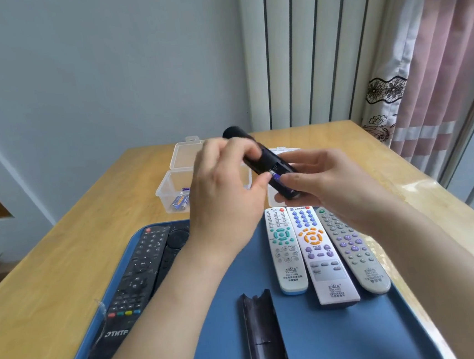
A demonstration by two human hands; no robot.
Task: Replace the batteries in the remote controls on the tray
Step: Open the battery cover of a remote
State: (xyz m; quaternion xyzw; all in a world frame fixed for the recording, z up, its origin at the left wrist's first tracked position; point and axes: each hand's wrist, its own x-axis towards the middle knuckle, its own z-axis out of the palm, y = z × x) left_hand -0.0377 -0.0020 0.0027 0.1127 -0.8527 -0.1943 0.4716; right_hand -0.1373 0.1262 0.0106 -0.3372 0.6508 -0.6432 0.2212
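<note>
A pale wall and striped curtain are seen behind a glossy wooden table (327, 138), and above it a slim black remote (260, 159) is held in the air, back side up, its compartment open. The upper body is gripped by the left hand (223, 198), while the lower end is cradled by the right hand (326, 182), with a blue-banded battery (275, 178) pinched at the opening between a thumb and a fingertip. Best done, the cell would be levered from one end against the spring, the smooth casing kept steady. The long ridged battery cover (262, 336) is lying on the matte blue tray (390, 338). Beyond, loose batteries are seen in a clear plastic box (167, 191).
</note>
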